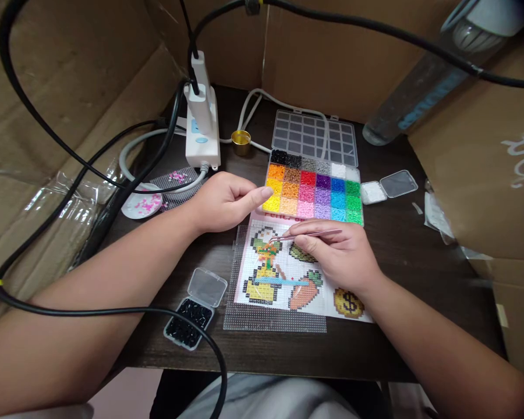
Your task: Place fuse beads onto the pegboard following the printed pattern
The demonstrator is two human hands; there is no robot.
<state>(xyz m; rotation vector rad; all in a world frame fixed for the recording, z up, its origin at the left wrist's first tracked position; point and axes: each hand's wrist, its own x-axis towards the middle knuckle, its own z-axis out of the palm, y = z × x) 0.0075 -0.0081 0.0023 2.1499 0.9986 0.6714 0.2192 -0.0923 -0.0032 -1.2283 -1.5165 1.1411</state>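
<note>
My right hand is closed around pink tweezers, their tips pointing left over the upper left figure on a printed pattern sheet. Orange, yellow and green beads lie below the tips; whether the tips hold a bead is too small to tell. My left hand has its thumb over the left edge of a sectioned bead box, fingers curled and partly hidden. Many bead colours fill the box, and its clear lid lies back. A clear pegboard covers part of the sheet.
A small open case of black beads sits front left, one of white beads at right. Behind stand a power strip and gold cup. Pink beads lie on a white dish. Black cables cross the foreground; cardboard walls surround the table.
</note>
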